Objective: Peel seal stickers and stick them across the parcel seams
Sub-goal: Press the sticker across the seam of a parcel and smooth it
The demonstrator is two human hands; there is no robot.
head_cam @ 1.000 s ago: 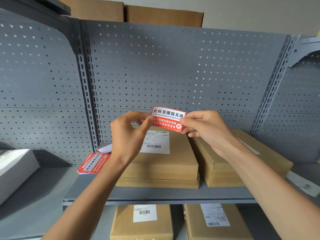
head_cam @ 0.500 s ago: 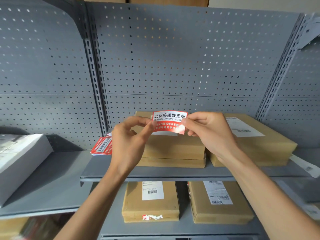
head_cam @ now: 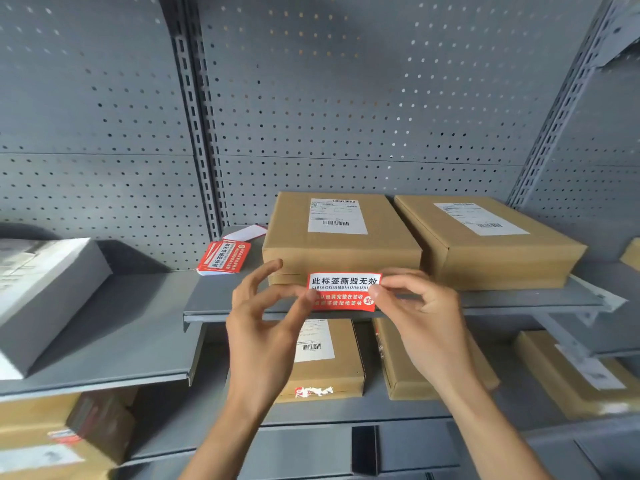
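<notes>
- One view only, the head camera, looking forward and down at grey shelving backed by pegboard.
- Two hands hold a red-and-white seal sticker (head_cam: 343, 292) between them, in front of the front face of the left parcel (head_cam: 341, 237) on the upper shelf (head_cam: 221, 299).
- The right hand (head_cam: 420, 315) pinches the sticker's right end between thumb and fingers.
- The left hand (head_cam: 266, 320) touches the left end with its thumb and one fingertip; its other fingers are spread and loosely bent. Whether it truly grips the sticker I cannot tell.
- The sticker's long axis runs left to right, parallel to the shelf edge and to the horizontal seam line on the parcel's front face.
- The parcel lies just beyond and slightly above the hands; both are about equally near it, the right one a little closer to the right corner.
- As I judge it, the sticker would need turning to cross that seam rather than lie along it.
- A second parcel (head_cam: 485, 237) sits just to the right, and a stack of spare stickers (head_cam: 225, 256) lies to the left on the same shelf.
</notes>
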